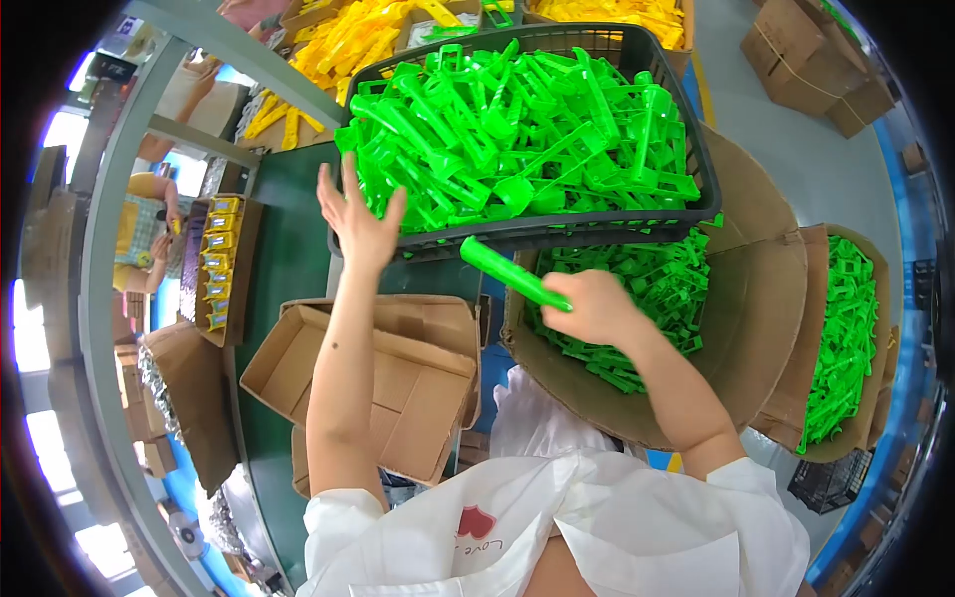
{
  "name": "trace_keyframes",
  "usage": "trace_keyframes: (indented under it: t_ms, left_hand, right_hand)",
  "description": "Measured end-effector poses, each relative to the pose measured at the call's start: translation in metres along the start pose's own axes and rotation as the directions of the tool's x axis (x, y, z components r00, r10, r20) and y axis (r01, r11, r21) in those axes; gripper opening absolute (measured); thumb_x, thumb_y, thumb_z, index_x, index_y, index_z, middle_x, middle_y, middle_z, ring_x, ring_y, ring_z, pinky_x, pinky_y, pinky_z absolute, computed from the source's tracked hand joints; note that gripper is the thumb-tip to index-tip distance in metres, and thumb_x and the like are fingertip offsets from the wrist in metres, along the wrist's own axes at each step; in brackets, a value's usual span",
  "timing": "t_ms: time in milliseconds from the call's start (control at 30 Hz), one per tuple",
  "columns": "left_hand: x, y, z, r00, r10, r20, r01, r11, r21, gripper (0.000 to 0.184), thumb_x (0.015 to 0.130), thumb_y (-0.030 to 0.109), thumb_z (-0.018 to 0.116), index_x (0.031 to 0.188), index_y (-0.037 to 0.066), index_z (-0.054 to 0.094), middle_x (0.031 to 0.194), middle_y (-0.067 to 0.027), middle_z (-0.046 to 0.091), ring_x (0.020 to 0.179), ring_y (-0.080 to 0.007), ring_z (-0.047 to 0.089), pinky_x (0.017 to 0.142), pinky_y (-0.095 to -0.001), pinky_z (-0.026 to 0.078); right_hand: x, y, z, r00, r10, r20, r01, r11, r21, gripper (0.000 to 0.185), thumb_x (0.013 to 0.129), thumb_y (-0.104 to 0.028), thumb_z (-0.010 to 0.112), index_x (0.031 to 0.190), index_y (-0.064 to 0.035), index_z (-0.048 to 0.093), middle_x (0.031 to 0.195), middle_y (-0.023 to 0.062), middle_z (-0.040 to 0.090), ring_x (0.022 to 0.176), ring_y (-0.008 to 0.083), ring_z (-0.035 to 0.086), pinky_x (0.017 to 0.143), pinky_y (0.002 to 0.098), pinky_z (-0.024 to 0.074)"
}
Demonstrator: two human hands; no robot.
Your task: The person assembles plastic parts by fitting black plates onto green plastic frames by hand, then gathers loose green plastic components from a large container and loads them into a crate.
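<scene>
My right hand (592, 306) is closed around the end of a long green plastic piece (505, 269), which slants up and left over the front of a black basket (557, 231). That basket is heaped with green plastic pieces (517, 129), long and handle-like, some with a frame-shaped end. At the basket's left front corner, my left hand (363, 221) is raised with its fingers spread, nothing in it. Whether its fingertips touch the rim or the pieces, I cannot tell. Below my right hand a large cardboard box (751, 343) holds more green pieces (637, 289).
Open cardboard trays (418, 398) lie on the green tabletop (284, 239) beneath my left forearm. Another box of green pieces (841, 343) stands at right. Yellow pieces (363, 40) fill boxes at the back. A metal post (119, 199) rises at left; a co-worker's hands (167, 234) are beyond it.
</scene>
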State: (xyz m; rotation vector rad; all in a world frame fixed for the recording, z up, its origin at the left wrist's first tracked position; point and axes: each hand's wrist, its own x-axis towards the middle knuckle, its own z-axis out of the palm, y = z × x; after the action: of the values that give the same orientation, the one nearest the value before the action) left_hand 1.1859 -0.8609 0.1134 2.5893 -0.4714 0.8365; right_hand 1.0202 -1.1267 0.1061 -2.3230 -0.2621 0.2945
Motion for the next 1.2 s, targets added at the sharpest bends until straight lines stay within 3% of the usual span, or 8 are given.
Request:
trace_keyframes:
  t_ms: [200, 400, 567, 700, 833, 933, 1100, 1200]
  left_hand:
    - [0.039, -0.012, 0.033, 0.937, 0.018, 0.35, 0.056, 0.978, -0.201, 0.081, 0.076, 0.045, 0.065, 0.139, 0.013, 0.025, 0.13, -0.0253, 0.04, 0.119, -0.0414, 0.04, 0.097, -0.0464, 0.035]
    - [0.05, -0.105, 0.069, 0.842, -0.139, 0.521, 0.086, 0.988, 0.125, 0.072, 0.078, 0.047, 0.061, 0.135, 0.011, 0.036, 0.128, -0.0239, 0.045, 0.12, -0.0383, 0.041, 0.097, -0.0443, 0.036]
    - [0.032, -0.057, -0.001, 0.763, -0.119, 0.636, 0.324, 0.921, -0.216, 0.058, 0.081, 0.04, 0.061, 0.123, 0.002, 0.049, 0.113, -0.021, 0.057, 0.109, -0.0343, 0.052, 0.093, -0.0362, 0.04]
    - [0.012, -0.065, -0.011, 0.917, -0.034, 0.398, 0.235, 0.852, -0.469, 0.053, 0.084, 0.026, 0.06, 0.128, 0.002, 0.043, 0.12, -0.0187, 0.052, 0.112, -0.0311, 0.05, 0.096, -0.0366, 0.038]
    - [0.0, -0.071, 0.012, 0.952, -0.094, 0.293, 0.182, 0.939, -0.292, 0.058, 0.086, 0.023, 0.057, 0.133, -0.001, 0.033, 0.135, -0.0218, 0.033, 0.124, -0.0354, 0.033, 0.102, -0.0407, 0.03]
    - [-0.004, -0.064, 0.038, 0.961, -0.03, 0.274, 0.05, 0.997, -0.067, 0.056, 0.086, 0.022, 0.056, 0.132, -0.001, 0.034, 0.132, -0.0227, 0.035, 0.123, -0.0374, 0.032, 0.103, -0.0426, 0.029]
    - [0.028, -0.099, 0.08, 0.976, -0.023, 0.216, 0.073, 0.971, -0.227, 0.035, 0.09, 0.018, 0.049, 0.12, 0.001, 0.051, 0.11, -0.0214, 0.056, 0.113, -0.0354, 0.045, 0.096, -0.0404, 0.036]
    - [0.04, -0.095, 0.064, 0.932, -0.254, 0.26, 0.334, 0.88, -0.337, 0.032, 0.092, 0.019, 0.047, 0.118, 0.001, 0.053, 0.102, -0.0181, 0.061, 0.102, -0.0291, 0.054, 0.088, -0.0359, 0.043]
  right_hand:
    - [0.001, 0.042, -0.116, 0.821, 0.11, -0.561, -0.334, 0.889, -0.314, 0.022, 0.077, -0.027, 0.056, 0.085, -0.0063, 0.054, 0.07, 0.0166, 0.059, 0.07, 0.0339, 0.06, 0.061, 0.0459, 0.0453]
    - [0.135, 0.132, -0.175, 0.848, 0.179, -0.499, -0.435, 0.773, -0.462, 0.032, 0.08, -0.033, 0.052, 0.096, -0.0064, 0.058, 0.092, 0.018, 0.064, 0.088, 0.0345, 0.061, 0.075, 0.0469, 0.0481]
    - [0.141, 0.127, -0.181, 0.851, 0.317, -0.419, -0.503, 0.721, -0.476, 0.042, 0.083, -0.037, 0.053, 0.108, -0.0048, 0.058, 0.094, 0.0161, 0.064, 0.092, 0.0311, 0.061, 0.077, 0.0447, 0.0481]
    - [0.102, 0.092, -0.158, 0.832, -0.023, -0.554, -0.126, 0.965, -0.23, 0.032, 0.082, -0.023, 0.058, 0.107, -0.0033, 0.057, 0.088, 0.0118, 0.061, 0.076, 0.0243, 0.06, 0.068, 0.0382, 0.047]
    - [0.061, 0.071, -0.132, 0.715, -0.132, -0.687, 0.011, 0.984, -0.177, 0.026, 0.08, -0.012, 0.059, 0.105, -0.0044, 0.056, 0.089, 0.0094, 0.057, 0.07, 0.0188, 0.057, 0.062, 0.0309, 0.0456]
    - [0.037, 0.044, -0.092, 0.775, -0.084, -0.627, 0.051, 0.996, -0.072, 0.023, 0.079, -0.009, 0.059, 0.102, -0.0048, 0.056, 0.089, 0.0093, 0.056, 0.071, 0.0183, 0.057, 0.059, 0.0293, 0.0449]
    - [0.04, 0.015, -0.013, 0.812, -0.245, -0.53, 0.252, 0.966, -0.062, 0.02, 0.074, -0.004, 0.059, 0.094, -0.0037, 0.056, 0.082, 0.0119, 0.057, 0.074, 0.0272, 0.057, 0.064, 0.0357, 0.0474]
    - [0.05, -0.011, 0.031, 0.792, -0.367, -0.489, 0.389, 0.919, -0.061, 0.022, 0.074, -0.001, 0.06, 0.095, -0.0046, 0.057, 0.084, 0.0127, 0.057, 0.075, 0.03, 0.057, 0.067, 0.0369, 0.0479]
